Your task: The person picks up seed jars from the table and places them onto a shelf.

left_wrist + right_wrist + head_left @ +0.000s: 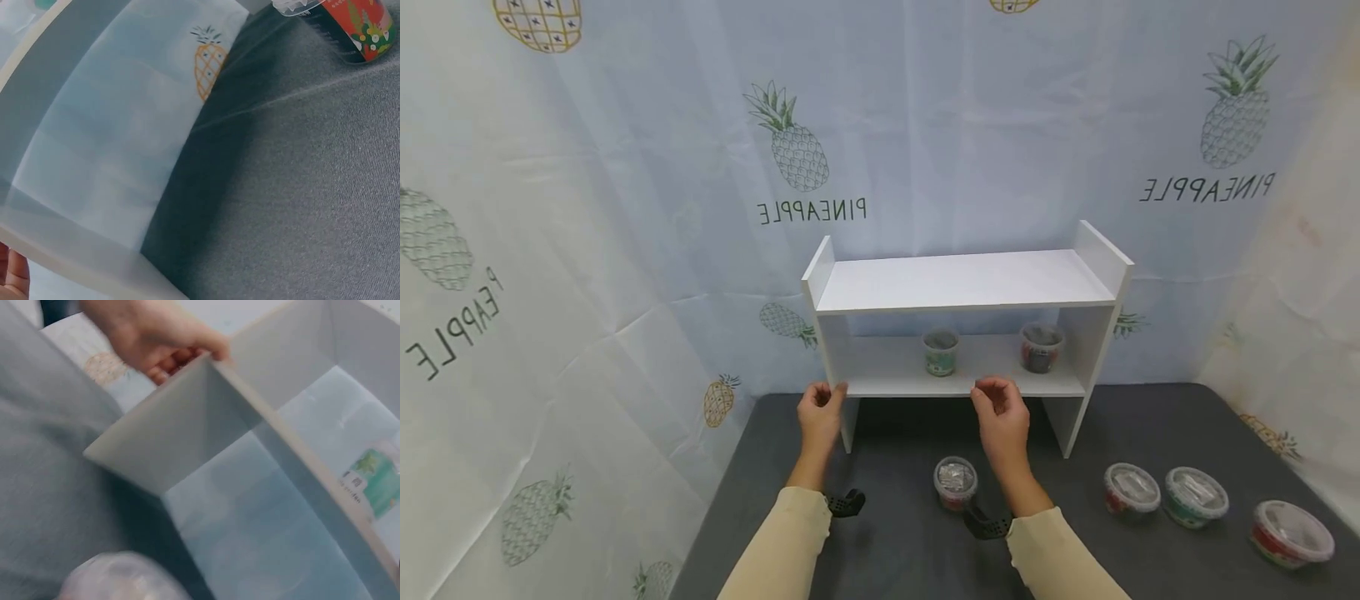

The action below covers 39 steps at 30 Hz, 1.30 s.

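A white two-tier shelf (966,279) stands on the dark tabletop. At its left side panel, my left hand (822,410) grips the front edge; the right wrist view shows its thumb over the corner and the fingers (167,365) curled outside. My right hand (1004,417) has thumb and fingers curled at the lower board's front edge, seeming to pinch it, though the contact is partly hidden. On that board are a green-labelled plastic cup (940,353) and a dark-and-red cup (1041,348). A lidded red-labelled cup (956,483) rests on the table between my forearms.
Several lidded tubs sit at the right of the table: a red one (1132,488), a green one (1197,497) and a wider red one (1292,534). Behind the shelf hangs a pineapple-print cloth (955,150). Black straps (987,523) circle both wrists.
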Each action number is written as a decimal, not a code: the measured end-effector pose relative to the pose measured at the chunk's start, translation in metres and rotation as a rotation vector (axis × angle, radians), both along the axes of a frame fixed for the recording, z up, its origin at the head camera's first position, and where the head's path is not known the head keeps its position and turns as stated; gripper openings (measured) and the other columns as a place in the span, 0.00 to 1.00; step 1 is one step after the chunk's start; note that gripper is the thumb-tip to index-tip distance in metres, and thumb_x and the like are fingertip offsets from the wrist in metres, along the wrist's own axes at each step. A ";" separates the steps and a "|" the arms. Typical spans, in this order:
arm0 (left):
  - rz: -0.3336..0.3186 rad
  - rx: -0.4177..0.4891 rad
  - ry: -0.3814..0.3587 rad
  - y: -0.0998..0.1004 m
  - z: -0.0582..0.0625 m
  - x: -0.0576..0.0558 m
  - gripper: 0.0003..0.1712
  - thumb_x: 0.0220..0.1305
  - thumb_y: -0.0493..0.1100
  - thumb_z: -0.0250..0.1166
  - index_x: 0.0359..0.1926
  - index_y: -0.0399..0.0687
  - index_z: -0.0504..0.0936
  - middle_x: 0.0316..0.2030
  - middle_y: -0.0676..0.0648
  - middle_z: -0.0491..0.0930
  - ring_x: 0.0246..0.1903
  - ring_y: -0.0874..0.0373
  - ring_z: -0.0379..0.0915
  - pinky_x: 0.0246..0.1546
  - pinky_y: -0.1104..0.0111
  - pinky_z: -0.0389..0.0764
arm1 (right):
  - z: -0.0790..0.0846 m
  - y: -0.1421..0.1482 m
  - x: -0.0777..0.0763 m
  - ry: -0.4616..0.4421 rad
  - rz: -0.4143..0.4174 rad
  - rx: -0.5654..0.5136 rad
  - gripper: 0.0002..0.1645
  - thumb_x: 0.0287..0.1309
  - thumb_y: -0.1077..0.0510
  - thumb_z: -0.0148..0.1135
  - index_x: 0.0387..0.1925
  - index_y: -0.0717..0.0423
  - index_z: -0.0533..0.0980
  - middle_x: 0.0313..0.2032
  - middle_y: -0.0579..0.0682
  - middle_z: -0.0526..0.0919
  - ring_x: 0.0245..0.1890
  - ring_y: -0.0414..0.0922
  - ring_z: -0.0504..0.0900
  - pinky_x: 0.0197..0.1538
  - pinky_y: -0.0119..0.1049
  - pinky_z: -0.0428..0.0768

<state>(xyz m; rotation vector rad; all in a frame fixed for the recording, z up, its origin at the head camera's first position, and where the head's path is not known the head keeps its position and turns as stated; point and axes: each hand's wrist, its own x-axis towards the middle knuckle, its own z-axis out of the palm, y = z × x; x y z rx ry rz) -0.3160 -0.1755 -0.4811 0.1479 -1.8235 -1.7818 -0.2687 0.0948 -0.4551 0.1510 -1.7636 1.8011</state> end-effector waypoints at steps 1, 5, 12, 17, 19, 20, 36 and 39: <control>0.000 -0.004 -0.001 0.000 0.000 0.000 0.14 0.59 0.39 0.71 0.29 0.41 0.72 0.24 0.53 0.68 0.25 0.62 0.65 0.26 0.73 0.68 | -0.004 0.001 0.004 0.018 -0.013 0.020 0.08 0.61 0.69 0.62 0.42 0.68 0.76 0.43 0.58 0.79 0.42 0.33 0.78 0.46 0.19 0.73; 0.001 -0.036 -0.019 -0.003 0.002 0.002 0.15 0.58 0.42 0.72 0.29 0.43 0.72 0.24 0.52 0.69 0.25 0.60 0.66 0.25 0.72 0.68 | -0.025 0.003 0.020 0.051 -0.046 0.136 0.05 0.57 0.70 0.66 0.35 0.64 0.78 0.38 0.56 0.80 0.36 0.31 0.77 0.42 0.22 0.74; -0.081 -0.188 -0.108 -0.015 0.008 0.006 0.19 0.58 0.52 0.73 0.33 0.43 0.75 0.29 0.48 0.74 0.31 0.56 0.70 0.30 0.69 0.72 | -0.067 0.013 0.038 -0.139 -0.076 0.326 0.07 0.54 0.63 0.71 0.35 0.54 0.80 0.39 0.45 0.81 0.40 0.38 0.80 0.45 0.31 0.78; -0.078 -0.292 -0.113 -0.020 0.016 0.006 0.19 0.58 0.50 0.73 0.36 0.42 0.76 0.32 0.46 0.77 0.33 0.55 0.72 0.32 0.68 0.74 | -0.088 0.017 0.042 -0.258 -0.043 0.467 0.13 0.53 0.57 0.73 0.40 0.53 0.81 0.44 0.48 0.80 0.49 0.48 0.80 0.53 0.48 0.77; -0.070 -0.312 -0.096 -0.020 0.019 0.005 0.18 0.58 0.47 0.73 0.38 0.41 0.76 0.33 0.45 0.77 0.33 0.56 0.72 0.32 0.69 0.75 | -0.093 0.018 0.042 -0.299 -0.011 0.496 0.17 0.51 0.54 0.74 0.42 0.52 0.81 0.45 0.49 0.79 0.50 0.49 0.79 0.54 0.51 0.75; -0.064 -0.320 -0.090 -0.019 0.021 0.004 0.17 0.58 0.46 0.73 0.38 0.40 0.76 0.33 0.44 0.77 0.33 0.56 0.72 0.32 0.70 0.75 | -0.095 0.018 0.042 -0.319 0.007 0.503 0.19 0.51 0.52 0.75 0.44 0.52 0.80 0.46 0.49 0.79 0.51 0.50 0.79 0.54 0.51 0.75; 0.071 -0.326 -0.051 -0.007 0.020 0.011 0.15 0.57 0.48 0.74 0.36 0.40 0.86 0.34 0.41 0.86 0.33 0.51 0.81 0.30 0.68 0.77 | -0.113 0.010 0.044 -0.435 0.216 0.385 0.52 0.46 0.48 0.79 0.69 0.61 0.65 0.62 0.63 0.74 0.60 0.57 0.76 0.54 0.45 0.79; 0.098 -0.308 -0.031 -0.006 0.017 0.011 0.14 0.56 0.48 0.74 0.34 0.41 0.87 0.32 0.42 0.86 0.31 0.53 0.81 0.30 0.69 0.77 | -0.117 0.007 0.043 -0.425 0.218 0.359 0.51 0.46 0.50 0.79 0.68 0.63 0.65 0.62 0.65 0.74 0.61 0.58 0.76 0.57 0.47 0.77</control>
